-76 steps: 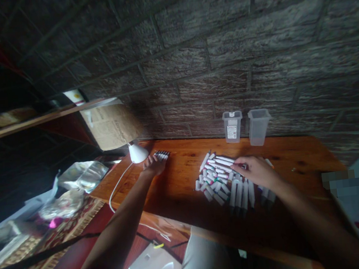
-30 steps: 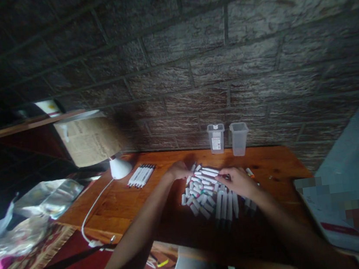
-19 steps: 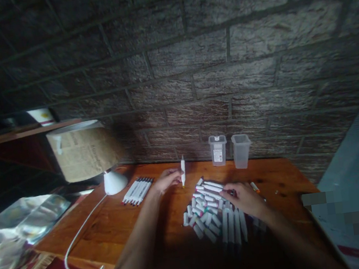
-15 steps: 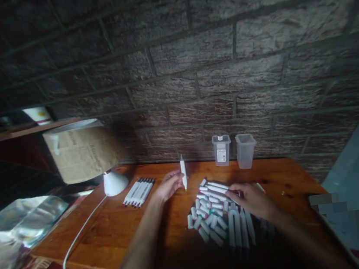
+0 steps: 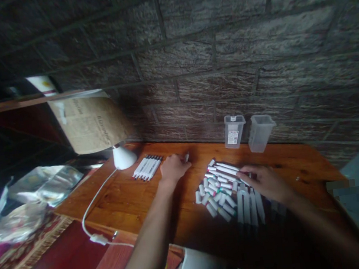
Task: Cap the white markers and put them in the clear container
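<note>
My left hand (image 5: pixel 174 168) is closed around a white marker (image 5: pixel 186 156), whose end pokes out past the fingers; most of it is hidden by the hand. Just left of that hand lies a row of capped white markers (image 5: pixel 147 168) with dark ends. My right hand (image 5: pixel 265 181) reaches over the right side of a pile, thumb and fingers pinched at the ends of uncapped white markers (image 5: pixel 225 173). Below these sit many loose marker caps (image 5: pixel 218 197), some with coloured rims. More uncapped markers (image 5: pixel 246 207) lie side by side under the right hand, partly in shadow.
Two clear plastic containers (image 5: pixel 234 133) stand at the back of the wooden table (image 5: pixel 122 202) by the brick wall. A lamp (image 5: pixel 124 157) with a paper-like shade is at the left, its white cord (image 5: pixel 91 202) running over the edge. Plastic bags (image 5: pixel 46 183) lie farther left.
My left hand has turned over and moved left towards the row of capped markers; the marker it held upright is now mostly hidden. My right hand stays at the pile. The view has shifted down and left.
</note>
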